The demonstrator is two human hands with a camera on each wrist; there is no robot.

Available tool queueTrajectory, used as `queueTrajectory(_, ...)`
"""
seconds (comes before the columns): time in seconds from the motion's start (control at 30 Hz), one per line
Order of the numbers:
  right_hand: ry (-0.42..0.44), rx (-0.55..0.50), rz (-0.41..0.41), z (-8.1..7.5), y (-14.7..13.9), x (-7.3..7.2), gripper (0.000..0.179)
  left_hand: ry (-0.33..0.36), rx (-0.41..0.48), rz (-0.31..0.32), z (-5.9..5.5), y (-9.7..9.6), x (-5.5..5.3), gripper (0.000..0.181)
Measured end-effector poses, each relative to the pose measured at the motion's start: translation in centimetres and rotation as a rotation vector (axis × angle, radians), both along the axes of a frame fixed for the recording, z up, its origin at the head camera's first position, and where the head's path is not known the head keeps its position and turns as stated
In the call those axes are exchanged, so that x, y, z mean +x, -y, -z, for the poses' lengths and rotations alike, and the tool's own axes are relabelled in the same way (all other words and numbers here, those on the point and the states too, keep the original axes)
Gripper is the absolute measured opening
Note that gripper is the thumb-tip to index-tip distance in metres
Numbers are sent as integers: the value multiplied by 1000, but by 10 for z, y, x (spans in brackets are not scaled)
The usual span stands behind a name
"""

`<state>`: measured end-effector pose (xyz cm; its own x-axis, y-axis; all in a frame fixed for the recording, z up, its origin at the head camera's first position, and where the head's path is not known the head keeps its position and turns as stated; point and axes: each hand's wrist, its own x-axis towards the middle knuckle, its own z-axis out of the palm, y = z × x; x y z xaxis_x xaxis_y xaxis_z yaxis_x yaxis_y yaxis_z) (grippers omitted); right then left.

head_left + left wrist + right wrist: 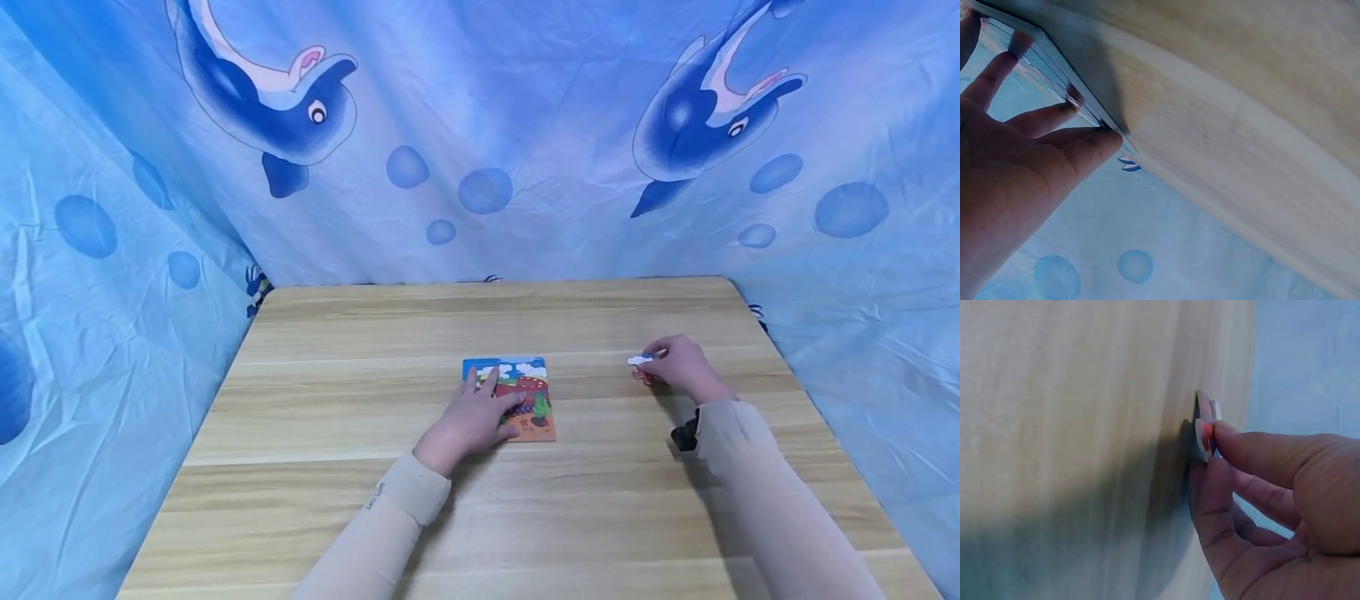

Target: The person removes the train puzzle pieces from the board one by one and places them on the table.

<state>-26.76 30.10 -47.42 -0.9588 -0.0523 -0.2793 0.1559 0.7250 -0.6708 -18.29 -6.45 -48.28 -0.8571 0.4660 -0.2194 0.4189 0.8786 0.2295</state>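
Observation:
On the table lies a flat, colourful jigsaw puzzle [538, 385] with clouds, a red shape and a green plant printed on it. My left hand [471, 419] rests on it with fingers spread, covering its lower left part. In the left wrist view, the fingertips touch the puzzle's face near its edge [1075, 75]. To the right, my right hand [681, 367] pinches small puzzle pieces [1204, 432] between thumb and fingers, close over the tabletop. One piece [639, 360] is white and blue; a reddish one [642, 377] shows just below it.
The wooden table [337, 417] has its far edge against a blue curtain [562, 225] printed with dolphins and bubbles. More blue curtain hangs along the left and right sides. A black object [685, 435] sits at the right wrist, by the sleeve cuff.

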Motion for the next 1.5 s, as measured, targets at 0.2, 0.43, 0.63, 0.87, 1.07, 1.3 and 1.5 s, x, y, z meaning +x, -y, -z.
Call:
queueTrajectory(0.2,4,-54,46,4,-1,0,33,-7,-17,9,-3,0,1,60)
queueTrajectory(0.43,-16,-30,46,5,-2,0,30,-9,-19,8,-3,-1,1,60)
queueTrajectory(0.63,-22,21,52,4,-4,2,29,-10,1,6,-2,-1,1,59)
queueTrajectory(0.87,-15,42,52,3,-6,1,26,-2,4,0,2,0,-1,60)
queueTrajectory(1.07,-28,69,14,0,-8,4,27,-8,-17,4,6,0,-2,60)
queueTrajectory(1.3,-83,111,-18,-9,0,8,33,-22,-9,6,5,0,-2,60)
queueTrajectory(1.5,-118,101,-63,-15,27,9,37,-21,-14,5,2,1,0,60)
